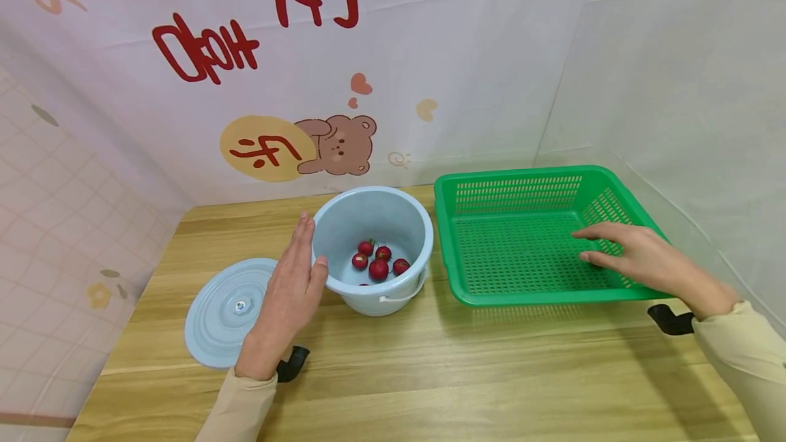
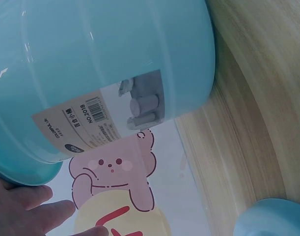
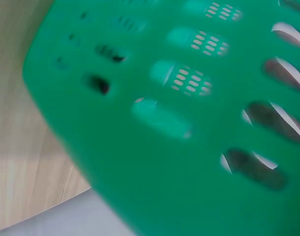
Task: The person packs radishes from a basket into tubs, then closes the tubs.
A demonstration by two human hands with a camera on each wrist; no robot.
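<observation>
A light blue bucket (image 1: 371, 302) stands upright with several small red radishes (image 1: 379, 269) on its bottom. My left hand (image 1: 291, 292) is at the bucket's left rim, fingers straight and thumb near the edge; contact with the rim is hard to tell. In the left wrist view, the bucket's side (image 2: 184, 54) carries a label (image 2: 103, 115). My right hand (image 1: 638, 254) reaches over the right side of a green plastic basket (image 1: 516, 244), thumb and fingers apart. The right wrist view shows only the slotted basket wall (image 3: 115, 157); a dark reddish spot appears through one slot.
A round blue lid (image 1: 211, 319) lies on the wooden table (image 1: 430, 380) left of the bucket, partly behind my left hand. A printed white wall sheet (image 1: 479, 74) rises behind the table, and another pale sheet (image 1: 706, 108) stands close to the basket's right side.
</observation>
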